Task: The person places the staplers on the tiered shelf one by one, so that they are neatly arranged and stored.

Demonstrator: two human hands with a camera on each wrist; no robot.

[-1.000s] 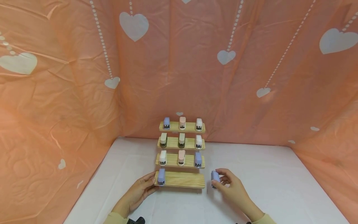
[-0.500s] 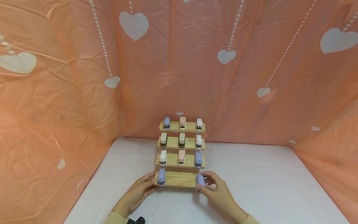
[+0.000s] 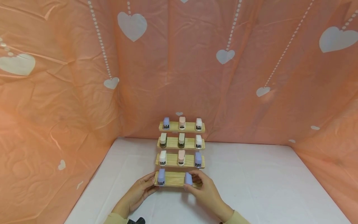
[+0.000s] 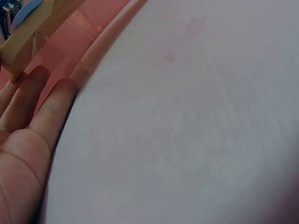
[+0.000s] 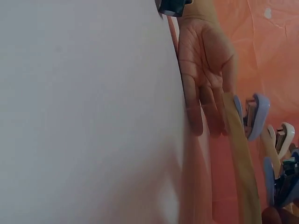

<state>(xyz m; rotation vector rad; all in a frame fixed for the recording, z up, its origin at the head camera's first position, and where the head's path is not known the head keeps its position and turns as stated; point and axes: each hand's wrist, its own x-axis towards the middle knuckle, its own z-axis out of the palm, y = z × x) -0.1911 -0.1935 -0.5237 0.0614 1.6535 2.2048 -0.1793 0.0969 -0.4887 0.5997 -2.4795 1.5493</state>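
My right hand pinches a lavender mini stapler between thumb and fingers, at the right-middle of the bottom wooden shelf. Whether the stapler's base touches the board is hard to see. In the right wrist view this stapler tilts at the lower right edge, with fingertips beside it. My left hand holds the bottom shelf's left end, thumb near the end and other fingers reaching beneath. Close to that thumb stands another lavender stapler. The left wrist view catches the shelf's corner above the fingers.
Behind rise three more shelf tiers, each bearing three mini staplers: white, pink and lavender on the third tier, two beige-green and one white above, lavender, pink and white on top. A white tabletop spreads around, with orange heart-patterned curtain beyond.
My right hand has carried the lavender stapler leftward, from beside the rack to over the bottom shelf. The left hand has stayed at the shelf's left end.
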